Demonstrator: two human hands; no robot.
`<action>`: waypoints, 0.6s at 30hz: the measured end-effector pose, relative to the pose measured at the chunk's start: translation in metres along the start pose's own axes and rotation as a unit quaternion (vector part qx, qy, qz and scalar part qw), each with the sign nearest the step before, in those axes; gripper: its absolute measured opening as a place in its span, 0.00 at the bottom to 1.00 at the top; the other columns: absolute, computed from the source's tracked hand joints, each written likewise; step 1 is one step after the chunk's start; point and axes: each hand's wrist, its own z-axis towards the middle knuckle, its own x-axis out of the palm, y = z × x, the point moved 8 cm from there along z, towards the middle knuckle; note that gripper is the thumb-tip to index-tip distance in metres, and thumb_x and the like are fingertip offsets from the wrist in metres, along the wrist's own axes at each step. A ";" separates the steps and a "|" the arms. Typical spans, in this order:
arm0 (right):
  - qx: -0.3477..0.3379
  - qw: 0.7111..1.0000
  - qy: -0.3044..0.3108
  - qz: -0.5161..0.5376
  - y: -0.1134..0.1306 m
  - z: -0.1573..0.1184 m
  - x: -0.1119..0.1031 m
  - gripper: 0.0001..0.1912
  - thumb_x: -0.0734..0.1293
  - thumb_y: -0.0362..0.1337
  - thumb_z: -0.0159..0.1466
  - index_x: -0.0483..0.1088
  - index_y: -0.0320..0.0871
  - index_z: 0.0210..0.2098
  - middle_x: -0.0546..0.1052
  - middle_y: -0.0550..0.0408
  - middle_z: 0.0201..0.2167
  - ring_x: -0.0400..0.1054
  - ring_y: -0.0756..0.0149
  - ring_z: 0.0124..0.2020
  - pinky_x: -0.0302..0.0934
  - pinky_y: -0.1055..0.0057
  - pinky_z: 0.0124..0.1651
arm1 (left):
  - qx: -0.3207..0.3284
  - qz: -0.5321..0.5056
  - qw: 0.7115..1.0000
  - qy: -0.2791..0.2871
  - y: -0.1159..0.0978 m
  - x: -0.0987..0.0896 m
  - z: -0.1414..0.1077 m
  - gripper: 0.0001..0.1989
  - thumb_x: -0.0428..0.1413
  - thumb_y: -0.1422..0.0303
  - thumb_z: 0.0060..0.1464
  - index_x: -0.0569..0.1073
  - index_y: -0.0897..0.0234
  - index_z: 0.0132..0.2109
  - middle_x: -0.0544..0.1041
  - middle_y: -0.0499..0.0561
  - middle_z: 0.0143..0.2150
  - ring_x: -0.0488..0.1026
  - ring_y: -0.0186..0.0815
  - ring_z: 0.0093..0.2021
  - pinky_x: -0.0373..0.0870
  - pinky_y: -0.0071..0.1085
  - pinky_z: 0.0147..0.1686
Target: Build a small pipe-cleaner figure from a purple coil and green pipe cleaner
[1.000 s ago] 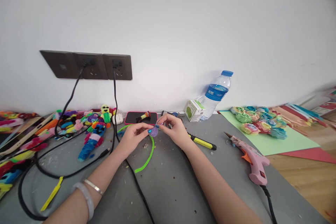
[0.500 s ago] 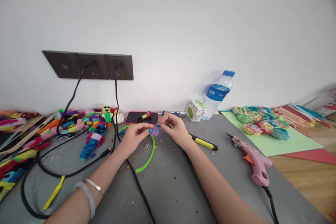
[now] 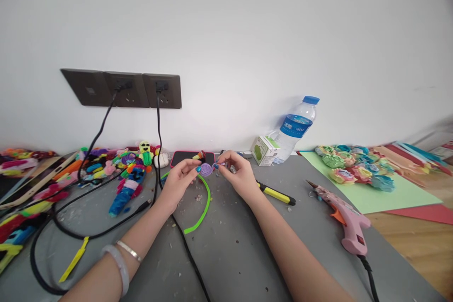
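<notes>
Between my fingertips is a purple pipe cleaner coil (image 3: 206, 170), a small flat spiral with a short tail running to the right. My left hand (image 3: 181, 180) pinches the coil's left edge between thumb and finger. The tail end is in the pinch of my right hand (image 3: 236, 173). A bright green pipe cleaner (image 3: 205, 209) curves on the grey table beneath my left hand. Behind the hands lies a phone with a pink edge (image 3: 180, 155), partly covered, with a small brown and yellow piece (image 3: 200, 155) on it.
A yellow-black tool handle (image 3: 278, 194) lies beside my right wrist. A pink glue gun (image 3: 348, 226) rests at right, near paper flowers (image 3: 354, 165) on green paper. A bottle (image 3: 297, 127) leans on the wall by a small carton (image 3: 264, 150). Black cables (image 3: 187, 250) and pipe-cleaner figures (image 3: 129, 188) occupy the left.
My hands have moved slightly apart, the left one turning a little. The purple coil, half hidden before, now shows between them with its tail stretched to the right.
</notes>
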 end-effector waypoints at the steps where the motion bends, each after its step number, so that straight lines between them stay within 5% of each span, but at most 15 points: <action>1: -0.002 1.000 0.002 0.000 0.001 0.000 0.001 0.02 0.65 0.31 0.58 0.68 0.44 0.31 0.73 0.56 0.30 0.64 0.67 0.31 0.56 0.70 0.34 | 0.003 0.001 1.000 0.004 0.001 0.000 0.000 0.16 0.61 0.58 0.48 0.76 0.63 0.40 0.77 0.51 0.35 0.68 0.33 0.30 0.63 0.27 0.29; 18: 0.011 0.999 0.034 0.023 -0.002 0.000 0.006 0.01 0.66 0.31 0.59 0.69 0.43 0.31 0.73 0.56 0.30 0.64 0.68 0.30 0.56 0.70 0.34 | 0.015 0.020 0.995 0.094 0.002 0.013 0.001 0.13 0.62 0.60 0.47 0.73 0.65 0.34 0.75 0.49 0.32 0.68 0.33 0.33 0.62 0.27 0.33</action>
